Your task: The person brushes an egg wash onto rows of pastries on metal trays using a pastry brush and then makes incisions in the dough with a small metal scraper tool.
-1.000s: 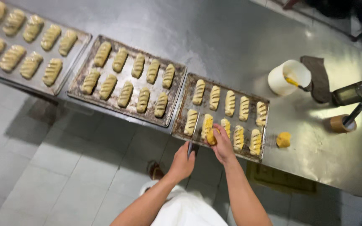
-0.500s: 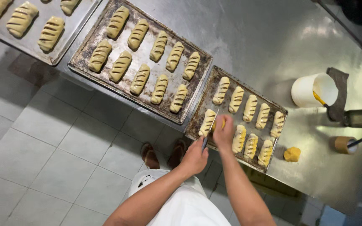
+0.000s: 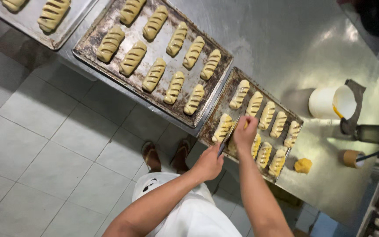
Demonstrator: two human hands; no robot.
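My left hand (image 3: 209,163) grips a thin knife (image 3: 227,137) whose blade points up toward a scored dough roll (image 3: 223,128) at the near left corner of a dark baking tray (image 3: 210,123). My right hand (image 3: 244,132) rests on the tray just right of that blade, fingers bent over a dough roll that shows yellow at its tips. Rows of slashed, glazed rolls (image 3: 267,115) fill the tray on the steel table (image 3: 281,48).
A larger tray (image 3: 88,46) of scored rolls lies to the left, and a third tray (image 3: 55,41) beyond it. A white bucket (image 3: 332,102), a yellow dough lump (image 3: 303,165) and a small brown cup (image 3: 351,158) stand on the right. Grey floor tiles below.
The view has shifted so the trays sit higher and further right. My left hand has moved up, bringing the knife to the roll beside my right hand.
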